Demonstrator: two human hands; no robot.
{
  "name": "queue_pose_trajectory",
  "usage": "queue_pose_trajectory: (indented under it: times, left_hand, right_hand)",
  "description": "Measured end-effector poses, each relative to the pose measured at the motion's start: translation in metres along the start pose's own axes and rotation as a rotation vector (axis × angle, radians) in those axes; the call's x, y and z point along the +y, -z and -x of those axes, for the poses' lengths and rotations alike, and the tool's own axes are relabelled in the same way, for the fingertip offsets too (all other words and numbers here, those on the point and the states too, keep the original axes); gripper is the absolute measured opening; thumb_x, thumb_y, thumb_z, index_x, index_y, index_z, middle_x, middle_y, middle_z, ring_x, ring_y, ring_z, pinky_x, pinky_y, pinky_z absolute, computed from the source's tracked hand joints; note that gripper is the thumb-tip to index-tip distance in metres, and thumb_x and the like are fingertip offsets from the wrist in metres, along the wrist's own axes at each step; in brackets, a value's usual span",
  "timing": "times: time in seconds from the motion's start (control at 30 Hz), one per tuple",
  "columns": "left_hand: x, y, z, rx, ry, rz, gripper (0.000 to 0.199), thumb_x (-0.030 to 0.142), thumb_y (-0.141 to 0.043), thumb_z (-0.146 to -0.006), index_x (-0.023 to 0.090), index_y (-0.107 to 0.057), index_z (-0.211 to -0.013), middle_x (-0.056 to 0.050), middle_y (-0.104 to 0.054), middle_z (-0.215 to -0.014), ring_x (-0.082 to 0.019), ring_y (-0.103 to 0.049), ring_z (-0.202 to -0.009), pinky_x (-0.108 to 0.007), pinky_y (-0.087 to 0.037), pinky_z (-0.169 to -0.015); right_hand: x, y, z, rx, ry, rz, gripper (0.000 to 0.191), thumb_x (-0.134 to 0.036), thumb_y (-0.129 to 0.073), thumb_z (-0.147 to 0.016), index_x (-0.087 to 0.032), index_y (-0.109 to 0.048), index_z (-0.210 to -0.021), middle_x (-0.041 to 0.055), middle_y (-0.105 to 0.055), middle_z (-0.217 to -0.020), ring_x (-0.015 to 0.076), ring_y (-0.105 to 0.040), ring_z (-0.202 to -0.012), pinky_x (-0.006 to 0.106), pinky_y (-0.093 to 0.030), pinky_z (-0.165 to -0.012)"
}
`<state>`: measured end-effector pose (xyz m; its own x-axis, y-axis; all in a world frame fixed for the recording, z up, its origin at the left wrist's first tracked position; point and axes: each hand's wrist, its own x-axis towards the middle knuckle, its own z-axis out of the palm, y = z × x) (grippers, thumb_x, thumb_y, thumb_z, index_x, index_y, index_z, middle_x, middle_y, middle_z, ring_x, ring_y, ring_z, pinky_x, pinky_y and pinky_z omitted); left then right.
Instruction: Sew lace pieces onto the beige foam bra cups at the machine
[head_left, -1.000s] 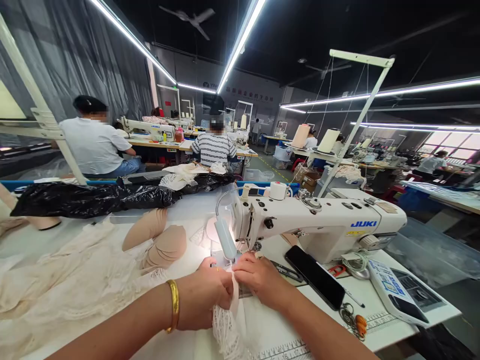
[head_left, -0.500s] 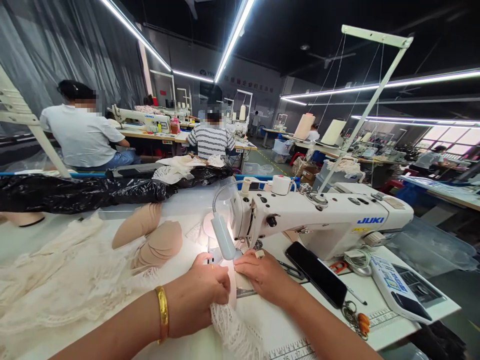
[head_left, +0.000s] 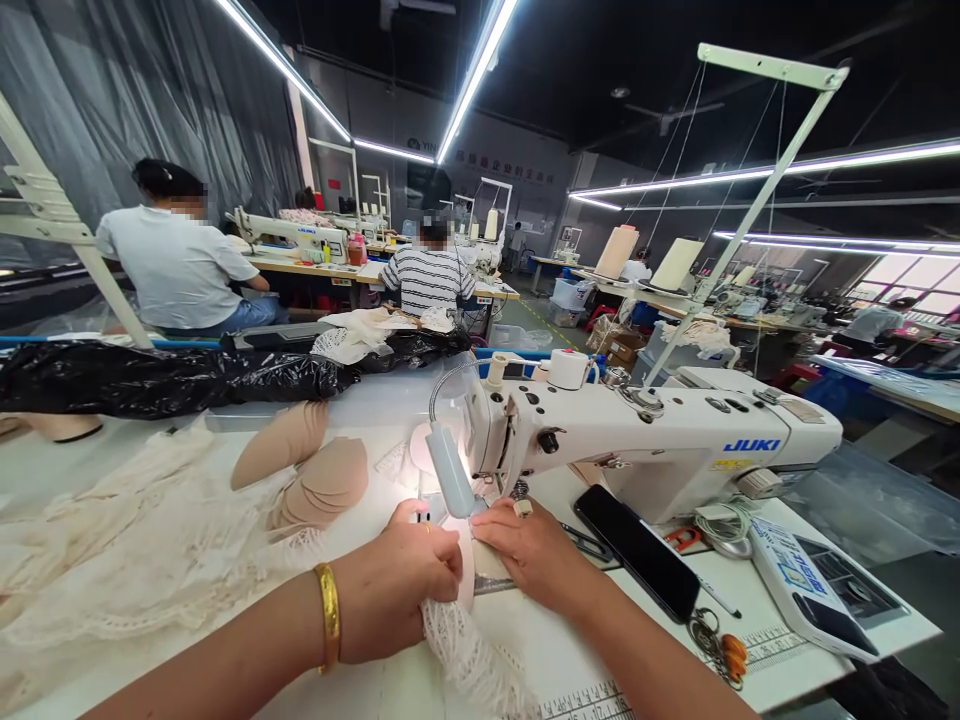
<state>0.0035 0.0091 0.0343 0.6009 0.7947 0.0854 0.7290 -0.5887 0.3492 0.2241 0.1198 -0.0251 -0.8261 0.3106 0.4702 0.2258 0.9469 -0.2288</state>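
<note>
Cream lace fabric [head_left: 142,550] spreads across the lower left, beige oval pieces [head_left: 326,490] lying just beside it. At lower centre, the left hand [head_left: 405,580] clasps bunched lace [head_left: 472,655], and the right hand [head_left: 536,555] rests its fingers by a pale strip [head_left: 463,575], whether pinching I cannot tell. Right of centre, a white sewing machine [head_left: 645,430] stands behind a black phone [head_left: 637,555] on the tabletop [head_left: 551,650].

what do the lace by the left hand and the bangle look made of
Lace: soft openwork textile, matte cream, judging by its holes and limp folds; fibre unclear. Bangle: probably metal, polished gold-toned, judging by bright highlights; solid or plated, can't tell.
</note>
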Motion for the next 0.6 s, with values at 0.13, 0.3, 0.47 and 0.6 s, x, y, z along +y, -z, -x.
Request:
queue_pose_trajectory:
  times: [0.13,0.3,0.47,0.6]
  left_hand:
    - [-0.005,-0.005,0.001,0.046,-0.023,0.018,0.018,0.003,-0.064,-0.066,0.018,-0.057,-0.061,0.003,-0.07,-0.096,-0.015,-0.063,-0.076,-0.042,-0.035,-0.102]
    - [-0.012,-0.009,0.0,0.057,0.003,-0.012,0.017,0.003,-0.064,-0.067,0.019,-0.058,-0.064,0.005,-0.069,-0.093,-0.015,-0.063,-0.077,-0.044,-0.033,-0.102]
    - [-0.019,-0.006,-0.004,0.084,-0.003,-0.017,0.017,0.004,-0.063,-0.069,0.019,-0.058,-0.066,0.006,-0.069,-0.091,-0.017,-0.065,-0.08,-0.042,-0.032,-0.101]
    - [-0.027,-0.003,-0.006,0.087,0.01,-0.062,0.02,-0.001,-0.06,-0.065,0.019,-0.056,-0.068,0.006,-0.072,-0.095,-0.018,-0.067,-0.085,-0.043,-0.03,-0.102]
  right_hand:
    - [0.001,-0.001,0.002,-0.028,-0.035,0.025,0.031,-0.007,-0.053,-0.096,-0.027,-0.073,-0.108,0.0008,-0.077,-0.116,0.022,-0.066,-0.105,0.031,-0.051,-0.082]
    - [0.001,-0.002,0.002,-0.026,-0.055,0.077,0.029,-0.008,-0.055,-0.095,-0.027,-0.072,-0.108,0.0014,-0.077,-0.115,0.0231,-0.066,-0.104,0.033,-0.051,-0.085]
    - [0.002,-0.002,0.002,-0.019,-0.046,0.102,0.032,-0.005,-0.056,-0.091,-0.026,-0.07,-0.11,0.0036,-0.077,-0.109,0.024,-0.066,-0.1,0.035,-0.05,-0.085]
    - [0.002,-0.003,0.003,-0.025,-0.027,0.121,0.033,-0.003,-0.056,-0.091,-0.025,-0.068,-0.111,0.0037,-0.076,-0.101,0.0237,-0.065,-0.097,0.035,-0.049,-0.085]
